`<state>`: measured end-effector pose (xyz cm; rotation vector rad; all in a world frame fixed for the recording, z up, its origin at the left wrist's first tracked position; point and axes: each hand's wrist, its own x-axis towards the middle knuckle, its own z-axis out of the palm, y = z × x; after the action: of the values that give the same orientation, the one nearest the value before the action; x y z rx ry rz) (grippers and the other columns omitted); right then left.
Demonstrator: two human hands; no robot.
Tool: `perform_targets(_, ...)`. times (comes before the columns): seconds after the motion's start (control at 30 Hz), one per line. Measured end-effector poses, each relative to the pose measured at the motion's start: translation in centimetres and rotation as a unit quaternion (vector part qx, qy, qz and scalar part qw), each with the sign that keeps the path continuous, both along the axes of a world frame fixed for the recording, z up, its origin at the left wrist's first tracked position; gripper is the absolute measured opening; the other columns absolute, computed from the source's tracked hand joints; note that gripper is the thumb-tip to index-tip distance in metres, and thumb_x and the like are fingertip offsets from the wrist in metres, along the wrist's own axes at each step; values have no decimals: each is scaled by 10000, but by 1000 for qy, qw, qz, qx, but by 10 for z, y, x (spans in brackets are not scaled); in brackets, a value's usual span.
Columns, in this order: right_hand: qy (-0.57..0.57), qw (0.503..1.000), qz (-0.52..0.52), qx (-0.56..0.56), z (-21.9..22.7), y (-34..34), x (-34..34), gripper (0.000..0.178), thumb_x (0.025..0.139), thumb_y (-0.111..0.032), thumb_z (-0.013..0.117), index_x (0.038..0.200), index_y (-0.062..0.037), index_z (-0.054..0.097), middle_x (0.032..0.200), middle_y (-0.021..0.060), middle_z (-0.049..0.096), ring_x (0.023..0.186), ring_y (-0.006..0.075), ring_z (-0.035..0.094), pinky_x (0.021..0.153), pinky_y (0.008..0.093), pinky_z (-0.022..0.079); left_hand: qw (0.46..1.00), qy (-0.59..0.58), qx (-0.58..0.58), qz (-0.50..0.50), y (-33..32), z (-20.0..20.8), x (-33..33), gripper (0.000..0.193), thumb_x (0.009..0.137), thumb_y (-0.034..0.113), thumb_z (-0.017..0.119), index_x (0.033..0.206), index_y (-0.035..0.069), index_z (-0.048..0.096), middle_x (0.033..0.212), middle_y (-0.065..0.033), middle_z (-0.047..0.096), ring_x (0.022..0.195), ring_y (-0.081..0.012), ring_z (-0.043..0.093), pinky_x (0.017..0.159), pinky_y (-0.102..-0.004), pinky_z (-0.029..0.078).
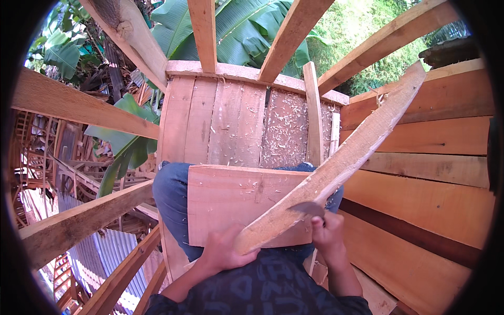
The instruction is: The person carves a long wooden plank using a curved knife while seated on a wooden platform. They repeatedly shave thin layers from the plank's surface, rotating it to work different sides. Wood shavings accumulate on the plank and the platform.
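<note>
While L hand [224, 247] grips plank [341, 160] at near end, axis running fwd-rt, R hand [329, 239] holds curved blade [310, 209] over its rt edge.

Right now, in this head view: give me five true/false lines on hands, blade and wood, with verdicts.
1. The right hand holds a curved blade. True.
2. The long plank passes over the wide board. True.
3. Both hands are on the blade. False: the left hand grips the plank's lower end.
4. The wide board stands against the side wall. False: it lies across the person's legs.
5. Shavings lie scattered on the wooden platform. True.
</note>
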<state>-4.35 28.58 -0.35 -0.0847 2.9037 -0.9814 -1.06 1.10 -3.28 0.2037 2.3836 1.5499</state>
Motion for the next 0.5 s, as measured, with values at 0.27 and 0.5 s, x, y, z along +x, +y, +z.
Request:
perform_targets(0.27,-7,997,-53,-63,3,-4,-13,556,941,-483,533,758,30,647,515,114,493,443,204,513,444,327,373,1000,-26,0,8,1,8,-1,476,642,277,830,983,15,625,781,-150,671,681,-292,690,612,-360,540)
perform_targets(0.5,40,987,-67,-140,0,12,-37,515,895,-471,608,702,6,610,540,177,497,460,283,546,465,362,403,999,-27,0,24,3,8,-4,483,651,306,821,984,13,629,770,-161,669,665,-315,685,599,-374,541)
